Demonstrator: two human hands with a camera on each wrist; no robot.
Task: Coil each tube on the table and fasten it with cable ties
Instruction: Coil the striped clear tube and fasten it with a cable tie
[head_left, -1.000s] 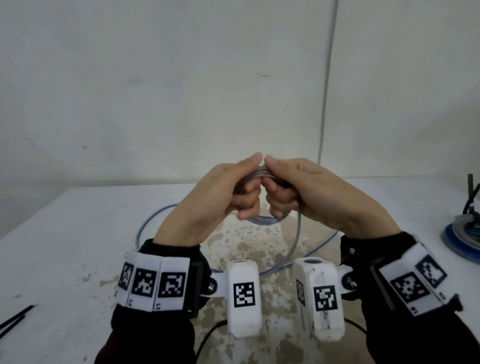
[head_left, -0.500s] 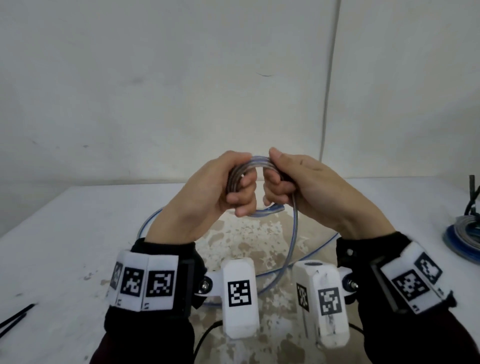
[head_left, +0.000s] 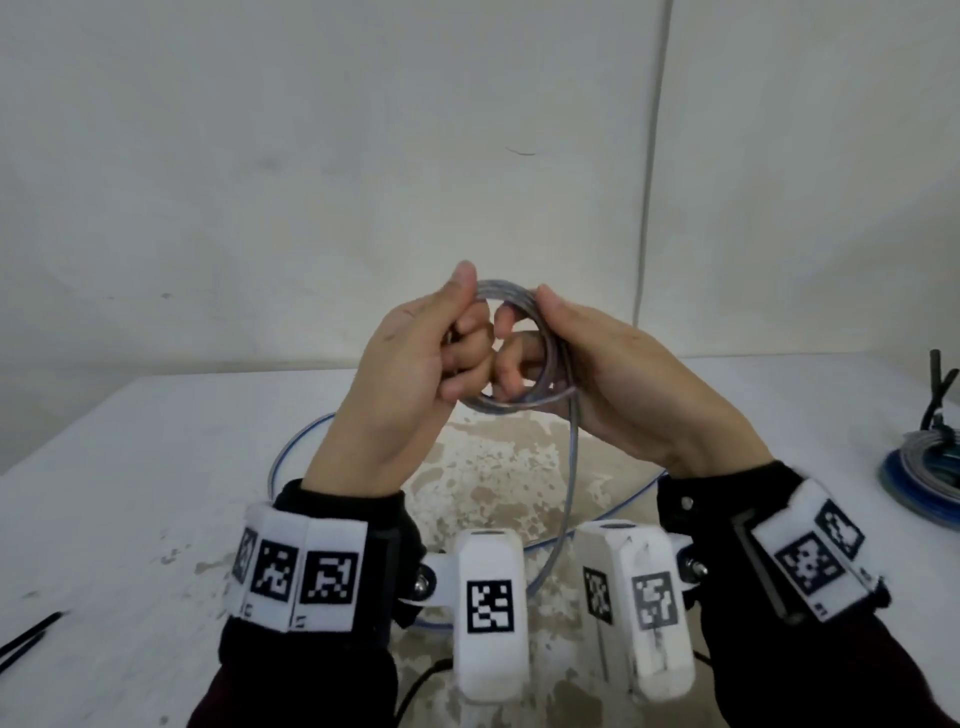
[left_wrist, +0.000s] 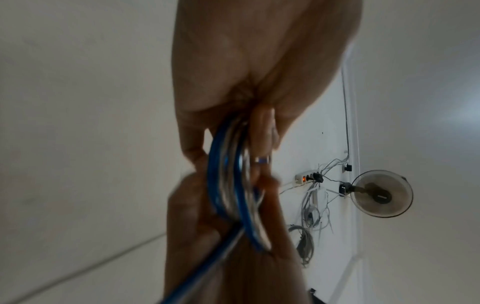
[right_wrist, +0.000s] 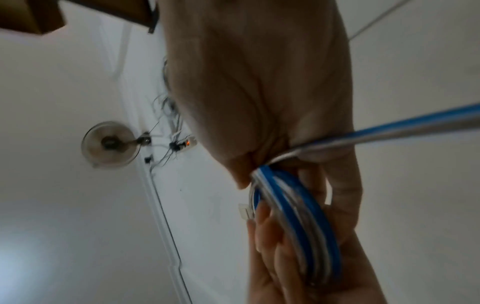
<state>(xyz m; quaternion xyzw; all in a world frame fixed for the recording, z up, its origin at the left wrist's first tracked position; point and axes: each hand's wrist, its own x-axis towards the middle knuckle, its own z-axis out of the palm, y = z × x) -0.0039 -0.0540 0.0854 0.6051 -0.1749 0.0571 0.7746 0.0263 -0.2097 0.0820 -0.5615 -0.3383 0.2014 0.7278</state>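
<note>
A clear tube with a blue stripe is wound into a small coil (head_left: 511, 348) held up above the table. My left hand (head_left: 415, 358) grips the coil's left side with curled fingers, thumb on top. My right hand (head_left: 597, 374) grips its right side. In the left wrist view the coil (left_wrist: 231, 185) runs between both hands; in the right wrist view the coil (right_wrist: 293, 216) passes under my right fingers. A loose length of the tube (head_left: 571, 467) hangs from the coil down to the table and loops round behind my wrists.
A finished blue and clear coil (head_left: 930, 467) lies at the table's right edge, with black cable ties standing beside it. Black cable ties (head_left: 28, 634) lie near the left front edge. The white table (head_left: 130, 493) is worn brown in the middle.
Both hands have risen with the coil and turned it, so its ring now faces me more openly. The hanging length of tube has shortened a little.
</note>
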